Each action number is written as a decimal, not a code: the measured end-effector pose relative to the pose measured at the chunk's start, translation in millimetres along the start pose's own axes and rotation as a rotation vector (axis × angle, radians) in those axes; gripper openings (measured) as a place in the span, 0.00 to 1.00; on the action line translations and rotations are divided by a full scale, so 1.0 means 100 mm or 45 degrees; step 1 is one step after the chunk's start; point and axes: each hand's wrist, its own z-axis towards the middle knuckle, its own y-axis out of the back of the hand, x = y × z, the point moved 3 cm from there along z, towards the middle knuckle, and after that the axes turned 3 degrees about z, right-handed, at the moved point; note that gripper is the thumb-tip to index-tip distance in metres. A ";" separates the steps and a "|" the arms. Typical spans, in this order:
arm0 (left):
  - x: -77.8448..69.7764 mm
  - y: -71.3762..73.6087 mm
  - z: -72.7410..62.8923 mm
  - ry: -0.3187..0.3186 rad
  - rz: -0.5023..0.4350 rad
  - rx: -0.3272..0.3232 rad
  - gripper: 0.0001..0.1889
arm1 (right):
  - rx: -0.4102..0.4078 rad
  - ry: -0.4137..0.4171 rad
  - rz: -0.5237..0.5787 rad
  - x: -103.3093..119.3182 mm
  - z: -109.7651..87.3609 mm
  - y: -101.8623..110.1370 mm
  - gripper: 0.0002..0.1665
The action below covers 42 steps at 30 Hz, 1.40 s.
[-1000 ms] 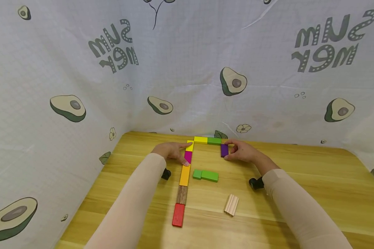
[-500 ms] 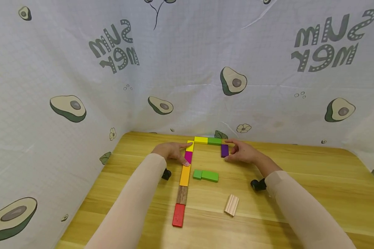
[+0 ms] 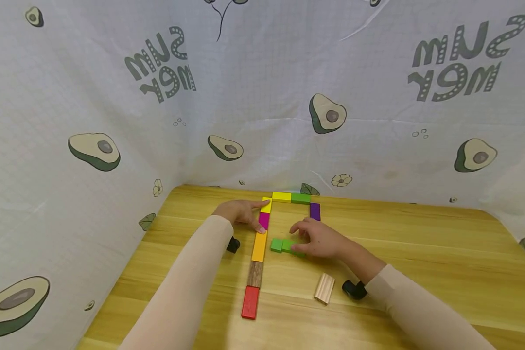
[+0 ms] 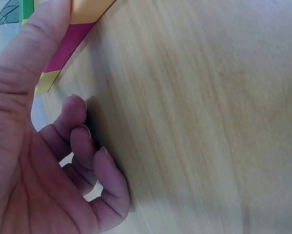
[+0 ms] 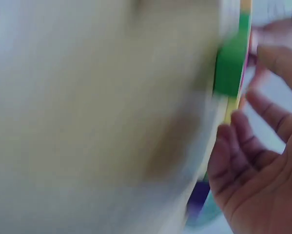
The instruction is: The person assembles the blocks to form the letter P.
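My left hand [image 3: 240, 214] lies beside a column of flat blocks, its index finger on the yellow block [image 3: 266, 207] and its thumb at the orange block [image 3: 259, 247]. Between them shows the magenta block [image 3: 264, 222]. In the left wrist view the other fingers [image 4: 107, 170] curl loosely and hold nothing. My right hand [image 3: 325, 239] hovers with parted fingers over the long green block [image 3: 288, 245], partly covering it; a small green block [image 3: 276, 245] abuts its left end. The right wrist view is blurred, with green [image 5: 228, 68] near the thumb and index finger.
Below the orange block follow a brown block [image 3: 255, 274] and a red block [image 3: 250, 302]. A yellow block [image 3: 282, 197] and a green block [image 3: 301, 198] form the back row, with a purple block [image 3: 315, 211] at its right. A grooved plain wooden block [image 3: 324, 288] lies in front.
My right hand has left the purple block and moved toward me and left, over the green blocks. The purple block stays at the back row's right end. My left hand has not moved.
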 end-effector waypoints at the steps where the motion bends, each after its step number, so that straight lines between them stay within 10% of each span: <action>1: 0.01 0.00 0.00 0.006 0.007 0.000 0.57 | -0.002 0.015 -0.030 0.07 0.02 -0.05 0.25; 9: 0.02 0.01 0.01 -0.033 0.066 -0.003 0.57 | -0.003 0.097 -0.179 0.31 0.25 -0.22 0.17; 20: -0.01 0.03 0.02 -0.012 0.070 0.002 0.57 | -0.006 -0.012 -0.006 0.21 0.52 -0.14 0.20; 42: 0.01 0.02 0.04 -0.024 0.072 0.005 0.58 | 0.143 -0.127 0.031 0.12 0.23 0.01 0.27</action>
